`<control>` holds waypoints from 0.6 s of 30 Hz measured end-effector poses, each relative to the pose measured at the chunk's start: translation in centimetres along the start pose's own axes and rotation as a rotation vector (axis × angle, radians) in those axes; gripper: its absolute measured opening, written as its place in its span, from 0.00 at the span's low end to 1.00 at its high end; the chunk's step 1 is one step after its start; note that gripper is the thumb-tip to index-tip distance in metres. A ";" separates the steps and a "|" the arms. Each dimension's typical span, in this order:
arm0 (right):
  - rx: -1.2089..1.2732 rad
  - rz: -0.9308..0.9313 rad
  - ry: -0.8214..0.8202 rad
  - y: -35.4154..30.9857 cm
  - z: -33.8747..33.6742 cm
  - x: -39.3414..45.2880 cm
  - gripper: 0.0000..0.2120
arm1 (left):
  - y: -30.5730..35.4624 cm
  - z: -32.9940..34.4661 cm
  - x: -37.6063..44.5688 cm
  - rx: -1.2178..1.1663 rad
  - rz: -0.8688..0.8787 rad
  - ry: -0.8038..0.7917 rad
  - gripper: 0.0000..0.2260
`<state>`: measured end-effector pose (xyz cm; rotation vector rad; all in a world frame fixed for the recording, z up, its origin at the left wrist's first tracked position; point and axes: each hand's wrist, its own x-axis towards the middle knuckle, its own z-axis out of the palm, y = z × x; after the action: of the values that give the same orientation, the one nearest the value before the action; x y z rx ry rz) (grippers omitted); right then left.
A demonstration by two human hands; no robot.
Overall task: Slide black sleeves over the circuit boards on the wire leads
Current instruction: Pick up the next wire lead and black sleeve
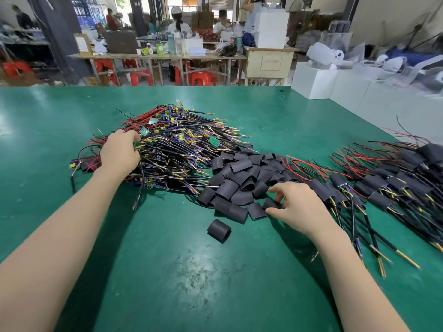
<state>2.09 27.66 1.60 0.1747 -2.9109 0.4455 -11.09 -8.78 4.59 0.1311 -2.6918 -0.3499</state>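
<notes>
Head view: on the green table [72, 111], a tangled heap of wire leads [175, 149] with small green circuit boards [212, 141] lies toward the far edge. The left hand [119, 152] reaches in, fingers curled round a board's lead. Short, flattened matte black sleeves [239, 183] are piled mid-table; the right hand [294, 204] pinches one sleeve [271, 203]. Sleeved leads [383, 188] lie along the right edge.
</notes>
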 end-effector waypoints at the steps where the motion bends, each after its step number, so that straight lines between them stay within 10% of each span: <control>1: -0.003 -0.002 0.003 0.0 0.0 0.0 0.22 | 0.0 0.0 0.0 0.032 0.004 0.001 0.15; 18: 0.033 0.080 0.132 0.1 -0.1 0.1 0.12 | -0.2 -3.1 -1.5 0.058 0.088 -0.089 0.12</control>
<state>1.99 27.81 1.73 0.0319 -2.7899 0.4990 -8.46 -9.48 6.70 0.0136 -2.7858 -0.2571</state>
